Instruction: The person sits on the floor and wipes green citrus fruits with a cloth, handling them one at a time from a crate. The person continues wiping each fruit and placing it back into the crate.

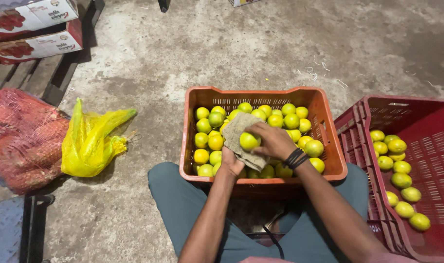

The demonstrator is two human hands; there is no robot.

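I see my left hand (230, 163) under a grey cloth (241, 139), fingers folded into it from below, over the orange crate (329, 146). My right hand (274, 141) is closed around one yellow-green lime (249, 141), pressing it against the cloth. That lime sits above the middle of the orange crate, just over the heap.

The orange crate is filled with limes (285, 119), green to yellow, piled nearly to the rim. To the right, touching it, stands a red crate (421, 126) with a thin scatter of limes (402, 180) along its floor. On the left lie a yellow mesh bag (90, 143), limp, and a red mesh sack (22, 139) that bulges, though I cannot make out its contents. Cardboard boxes (34, 29) sit on a pallet at the top left.

The red crate is cut off at the frame's right and bottom. My left fingers are hidden by the cloth.
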